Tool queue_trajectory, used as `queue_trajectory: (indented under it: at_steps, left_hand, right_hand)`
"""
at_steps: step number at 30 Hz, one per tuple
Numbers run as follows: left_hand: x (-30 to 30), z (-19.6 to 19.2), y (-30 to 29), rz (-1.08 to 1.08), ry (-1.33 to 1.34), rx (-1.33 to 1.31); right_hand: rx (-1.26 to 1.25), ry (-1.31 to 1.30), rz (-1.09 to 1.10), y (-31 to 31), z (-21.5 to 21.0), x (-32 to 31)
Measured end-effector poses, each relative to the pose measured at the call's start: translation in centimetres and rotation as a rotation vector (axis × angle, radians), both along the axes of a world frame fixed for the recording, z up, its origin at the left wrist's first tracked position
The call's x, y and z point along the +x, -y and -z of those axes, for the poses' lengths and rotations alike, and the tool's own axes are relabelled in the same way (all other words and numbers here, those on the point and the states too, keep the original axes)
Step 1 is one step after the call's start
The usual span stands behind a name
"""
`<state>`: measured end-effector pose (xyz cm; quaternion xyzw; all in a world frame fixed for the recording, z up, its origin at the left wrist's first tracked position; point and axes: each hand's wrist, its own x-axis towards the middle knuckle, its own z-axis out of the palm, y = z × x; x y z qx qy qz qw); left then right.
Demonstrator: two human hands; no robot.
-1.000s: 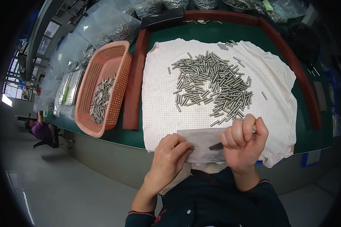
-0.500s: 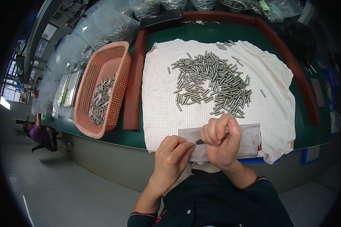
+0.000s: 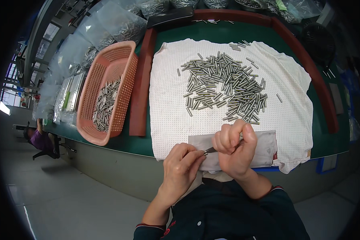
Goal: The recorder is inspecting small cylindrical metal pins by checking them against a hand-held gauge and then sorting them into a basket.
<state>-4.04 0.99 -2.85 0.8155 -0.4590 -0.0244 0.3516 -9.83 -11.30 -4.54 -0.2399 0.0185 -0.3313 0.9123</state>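
Close to the table's front edge, my left hand (image 3: pixel 179 165) pinches a short metal pin (image 3: pixel 205 153) between thumb and fingertips. My right hand (image 3: pixel 237 150) is closed in a fist around a slim dark tool with a tapered tip (image 3: pixel 211 150); its handle is mostly hidden by the fingers. The tip meets the end of the pin, or comes very near it. Both hands are over a folded grey cloth (image 3: pixel 264 149). Beyond them, a loose pile of similar metal pins (image 3: pixel 244 90) lies on a white dotted cloth (image 3: pixel 168 124).
A pink plastic basket (image 3: pixel 125 96) with more pins stands left of the red-brown rail (image 3: pixel 139 108) edging the green tabletop (image 3: pixel 328 140). Clear bags (image 3: pixel 126 22) of metal parts line the back and left. A person in purple (image 3: pixel 43 141) sits far left.
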Motion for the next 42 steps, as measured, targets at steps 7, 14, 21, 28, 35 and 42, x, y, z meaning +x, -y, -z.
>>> queue_trajectory:
  at_steps: [7,14,21,28,35,42]
  left_hand:
    - [0.3,0.0,0.0,0.004,-0.094,-0.003]
    - [0.6,0.2,0.0,0.013,-0.139,-0.007]
    - [0.5,0.0,0.1,0.037,-0.089,-0.034]
    - [-0.5,0.5,0.0,-0.027,-0.044,-0.048]
    - [-0.5,0.3,0.0,-0.036,-0.042,-0.063]
    - [-0.4,0.3,0.0,-0.034,-0.048,-0.065]
  right_hand:
    - [-0.127,-0.007,0.009,-0.4,0.2,0.2]
    - [-0.422,-0.091,0.059,-1.3,-0.2,0.2]
    - [-0.598,-0.133,0.121,-1.7,-0.4,0.4]
    - [0.027,-0.048,0.013,0.1,0.3,-0.7]
    - [0.024,-0.027,-0.006,0.0,0.2,-0.6]
    - [0.008,-0.104,0.012,-0.1,-0.1,-0.5]
